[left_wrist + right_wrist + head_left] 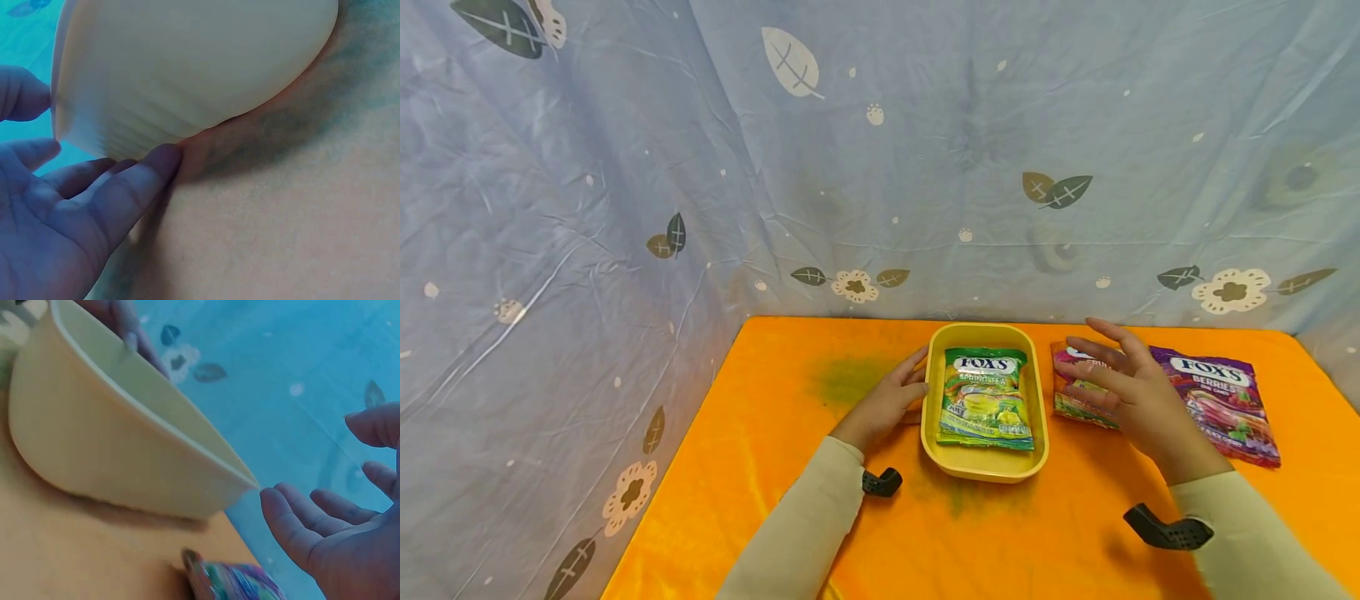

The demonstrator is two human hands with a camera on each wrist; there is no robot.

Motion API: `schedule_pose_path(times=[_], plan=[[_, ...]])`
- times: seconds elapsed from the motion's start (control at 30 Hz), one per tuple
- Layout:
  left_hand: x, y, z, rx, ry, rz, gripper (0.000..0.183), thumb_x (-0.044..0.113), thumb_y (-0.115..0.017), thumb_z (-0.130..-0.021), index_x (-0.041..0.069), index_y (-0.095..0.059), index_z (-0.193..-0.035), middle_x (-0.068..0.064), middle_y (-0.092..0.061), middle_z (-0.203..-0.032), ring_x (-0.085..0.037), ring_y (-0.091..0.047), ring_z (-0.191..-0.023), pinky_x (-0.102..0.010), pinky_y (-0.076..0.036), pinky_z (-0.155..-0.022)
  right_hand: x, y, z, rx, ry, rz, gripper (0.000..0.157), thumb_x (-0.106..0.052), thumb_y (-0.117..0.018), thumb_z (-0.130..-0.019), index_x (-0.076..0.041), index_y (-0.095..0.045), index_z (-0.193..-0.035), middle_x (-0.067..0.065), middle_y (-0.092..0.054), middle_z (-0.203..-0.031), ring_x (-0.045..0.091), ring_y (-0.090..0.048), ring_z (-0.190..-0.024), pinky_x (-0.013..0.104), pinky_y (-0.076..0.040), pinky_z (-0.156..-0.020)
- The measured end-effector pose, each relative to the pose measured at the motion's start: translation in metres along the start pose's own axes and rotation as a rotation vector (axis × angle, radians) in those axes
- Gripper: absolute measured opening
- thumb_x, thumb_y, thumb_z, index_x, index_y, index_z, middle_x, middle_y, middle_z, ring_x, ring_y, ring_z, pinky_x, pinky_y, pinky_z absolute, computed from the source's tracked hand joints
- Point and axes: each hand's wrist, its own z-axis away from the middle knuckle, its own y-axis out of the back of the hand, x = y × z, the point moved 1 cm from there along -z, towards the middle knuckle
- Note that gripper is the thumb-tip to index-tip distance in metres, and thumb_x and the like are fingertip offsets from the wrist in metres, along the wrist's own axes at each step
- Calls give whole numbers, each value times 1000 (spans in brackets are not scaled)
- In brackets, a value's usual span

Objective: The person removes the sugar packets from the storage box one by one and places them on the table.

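A yellow plastic tray point(985, 467) stands on the table, with a green Fox's Spring Tea candy packet point(985, 404) lying flat inside. My left hand point(887, 408) rests its fingertips against the tray's left wall, fingers extended; the left wrist view shows those fingers point(134, 187) along the outer side and lower edge. To the right of the tray, my right hand point(1138, 404) hovers with spread fingers and nothing in it. It partly covers an orange-red Fox's fruit candy packet point(1067, 400). A purple Fox's Berries packet point(1232, 408) lies beyond it, farther right.
An orange cloth point(775, 467) covers the table. Behind it and along the left hangs a blue-grey curtain point(925, 167) printed with leaves and flowers. Each wrist bears a black strap mount point(1168, 529).
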Motion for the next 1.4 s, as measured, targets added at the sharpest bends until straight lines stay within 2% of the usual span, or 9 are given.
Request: schedule_pose_path(times=[0.37, 0.5, 0.57, 0.67, 0.8, 0.93, 1.17, 1.27, 1.4], plan=[[0, 0, 1, 6, 4, -18, 68, 14, -56, -113, 39, -34, -172, -2, -42, -170, -29, -65, -131, -51, -59, -98, 8, -35, -5, -58, -33, 91, 68, -13, -63, -113, -24, -31, -172, 29, -27, -166, 23, -70, -126, 41, -59, -96], [-1, 1, 1, 9, 5, -16, 67, 15, -56, -113, 37, -34, -172, -3, -41, -171, -29, -65, -131, -51, -59, -99, 10, -44, -6, -92, -17, 121, 66, -10, -57, -114, -16, -27, -172, 33, -22, -167, 16, -67, -127, 40, -58, -98], [-1, 1, 1, 8, 3, -16, 67, 15, -57, -113, 37, -34, -172, -3, -41, -171, -30, -65, -131, -51, -59, -99, 11, -49, -6, -103, -13, 145, 66, -10, -56, -115, -11, -23, -173, 33, -21, -169, 19, -63, -132, 39, -57, -100], [-1, 0, 1, 5, 2, -6, 67, 15, -56, -113, 37, -34, -172, -3, -41, -171, -29, -64, -132, -51, -59, -100, 12, -55, -7, -110, -22, 203, 69, -13, -56, -115, -8, -18, -173, 31, -20, -171, 37, -49, -145, 37, -54, -104], [1, 0, 3, 2, -2, 0, 67, 14, -56, -113, 37, -34, -172, -4, -41, -171, -30, -63, -133, -51, -58, -101, 14, -64, -9, -126, -53, 303, 75, -15, -59, -113, -7, -16, -174, 30, -18, -173, 57, -26, -154, 53, -45, -114], [2, 0, 5, 2, 1, -20, 67, 15, -56, -114, 38, -34, -172, -3, -41, -171, -29, -64, -132, -51, -59, -100, 17, -73, -12, -119, -86, 407, 80, -15, -63, -111, -6, -15, -174, 30, -16, -173, 61, -15, -156, 72, -30, -117], [1, -1, 4, 2, -1, -31, 67, 15, -55, -113, 37, -33, -173, -4, -41, -171, -29, -65, -131, -50, -59, -100, 23, -89, -17, -75, -130, 483, 85, -18, -67, -110, -4, -12, -173, 28, -7, -177, 58, -4, -159, 74, -18, -121], [1, -1, 4, 6, -1, -32, 67, 15, -56, -113, 36, -33, -173, -3, -41, -171, -30, -65, -130, -50, -59, -99, 29, -94, -19, -52, -151, 512, 86, -21, -68, -109, -3, -14, -173, 28, -7, -177, 54, -6, -160, 74, -18, -122], [1, -1, 4, -1, -6, -21, 68, 14, -55, -113, 36, -32, -173, -4, -40, -172, -30, -64, -132, -51, -58, -100, 33, -98, -21, -7, -189, 574, 86, -28, -70, -108, -3, -19, -172, 30, -19, -173, 53, -23, -156, 73, -25, -121]])
